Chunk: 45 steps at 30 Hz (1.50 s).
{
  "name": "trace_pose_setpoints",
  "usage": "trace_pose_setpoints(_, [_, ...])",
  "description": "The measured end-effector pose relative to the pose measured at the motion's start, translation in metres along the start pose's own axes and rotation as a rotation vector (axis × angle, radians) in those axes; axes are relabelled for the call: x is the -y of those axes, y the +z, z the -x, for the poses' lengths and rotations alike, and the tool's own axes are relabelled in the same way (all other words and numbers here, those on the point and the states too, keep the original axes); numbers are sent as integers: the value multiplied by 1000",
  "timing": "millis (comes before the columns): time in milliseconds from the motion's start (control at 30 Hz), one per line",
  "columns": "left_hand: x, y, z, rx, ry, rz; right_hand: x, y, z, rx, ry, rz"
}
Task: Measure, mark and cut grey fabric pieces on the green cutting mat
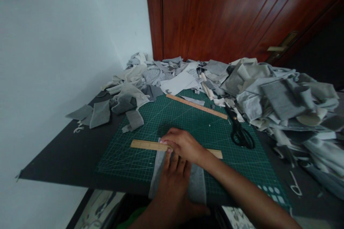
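- A grey cloth (197,185) was spread on the green cutting mat (129,166), by the middle of the near edge of the counter (59,159), partly covered by both hands
- A short wooden ruler (149,145) was laid across the far end of this cloth, roughly along the near edge, with both its ends extended past the cloth's sides
- The left hand (174,182) was rested palm down on the cloth, its fingers stretched out and set slightly apart, the tips brought up to the ruler
- The right hand (184,144) was placed over the ruler, just beyond the left one; its fingers were bent and drawn close together at the ruler, but whether anything was pinched between them cannot be told
- A longer wooden ruler (196,106) was laid aslant on the mat, towards the counter's far edge
- Black-handled scissors (236,125) were set down near the mat's right edge
- Cloth scraps (161,73) were heaped along the far edge, a white sheet (179,82) among them
- A bigger fabric pile (282,96) was stacked along the right edge
- Grey pieces (100,114) and a white thread (78,127) were scattered by the left edge
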<state>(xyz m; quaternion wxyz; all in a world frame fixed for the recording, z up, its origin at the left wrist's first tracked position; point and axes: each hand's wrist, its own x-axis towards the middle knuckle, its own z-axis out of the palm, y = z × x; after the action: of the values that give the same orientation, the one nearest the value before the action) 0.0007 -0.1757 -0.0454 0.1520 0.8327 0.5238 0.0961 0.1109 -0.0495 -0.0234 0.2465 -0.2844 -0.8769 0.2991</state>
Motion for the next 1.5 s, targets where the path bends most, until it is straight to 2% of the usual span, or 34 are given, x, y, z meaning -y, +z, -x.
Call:
trace_pose_setpoints(367, [0, 1, 1, -41, 30, -13, 16, -8, -3, 143, -34, 398])
trace_pose_setpoints(633, [1, 8, 2, -105, 26, -48, 19, -14, 1, 160, -6, 411])
trace_pose_setpoints(1133, [5, 7, 2, -151, 73, -39, 26, -45, 21, 202, 90, 528])
trace_pose_setpoints(1500, [8, 11, -3, -104, 58, -17, 21, -56, 43, 185, 146, 541])
